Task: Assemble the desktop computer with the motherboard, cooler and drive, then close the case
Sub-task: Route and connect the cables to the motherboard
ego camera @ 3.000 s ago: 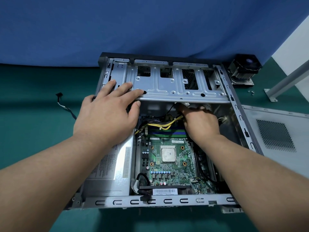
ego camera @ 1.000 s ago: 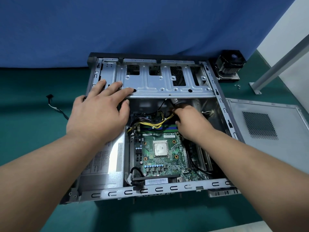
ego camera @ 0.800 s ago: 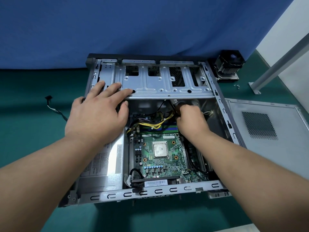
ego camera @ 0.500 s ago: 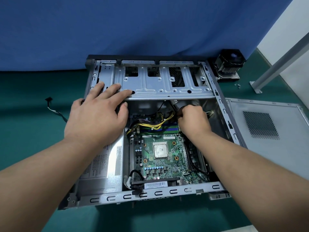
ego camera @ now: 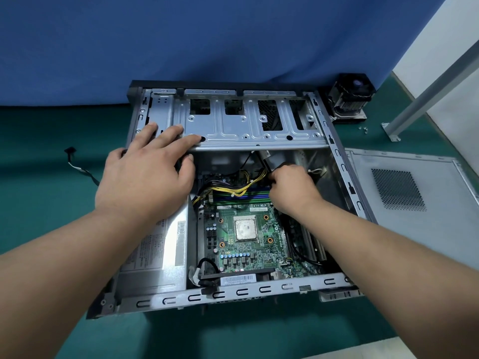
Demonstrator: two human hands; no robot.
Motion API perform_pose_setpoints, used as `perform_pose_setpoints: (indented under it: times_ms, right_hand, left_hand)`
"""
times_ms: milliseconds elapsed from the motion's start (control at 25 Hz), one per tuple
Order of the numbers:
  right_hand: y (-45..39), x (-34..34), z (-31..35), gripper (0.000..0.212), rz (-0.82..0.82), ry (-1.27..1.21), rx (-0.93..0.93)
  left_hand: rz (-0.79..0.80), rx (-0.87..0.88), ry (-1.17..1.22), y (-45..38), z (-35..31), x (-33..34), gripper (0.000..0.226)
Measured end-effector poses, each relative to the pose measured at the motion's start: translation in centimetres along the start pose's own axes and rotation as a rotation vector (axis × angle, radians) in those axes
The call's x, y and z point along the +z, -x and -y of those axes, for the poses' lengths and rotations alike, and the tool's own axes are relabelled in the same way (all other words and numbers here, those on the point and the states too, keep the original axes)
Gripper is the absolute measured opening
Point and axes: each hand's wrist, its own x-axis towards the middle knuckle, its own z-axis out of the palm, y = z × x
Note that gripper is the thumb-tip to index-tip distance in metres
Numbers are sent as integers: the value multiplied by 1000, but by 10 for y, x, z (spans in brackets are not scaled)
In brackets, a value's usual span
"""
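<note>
On green mat (ego camera: 39, 208) w/ blue backdrop (ego camera: 181, 35) (open case (ego camera: 254, 130)): left hand (ego camera: 145, 182) flat, right hand (ego camera: 290, 187) fingers pinch cable (ego camera: 265, 165).

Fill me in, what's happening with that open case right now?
A person is working inside the open computer case. The left hand rests flat on the drive cage; the right hand grips a black cable above the motherboard. The cooler and side panel lie outside.
</note>
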Motion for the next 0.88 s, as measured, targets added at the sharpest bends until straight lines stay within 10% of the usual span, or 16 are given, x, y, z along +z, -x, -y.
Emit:
perform_pose_setpoints:
  times_ms: [240,400,880]
  right_hand:
    - [12,0,6,30,175,367,-167]
    - [10,-9,2,36,330,161,-52]
    - [33,3,15,75,255,191,-406]
  left_hand:
    - [4,0,-2,1,0,0,48]
    - [8,0,-2,-1,0,0,47]
    - [7,3,-7,0,0,1,48]
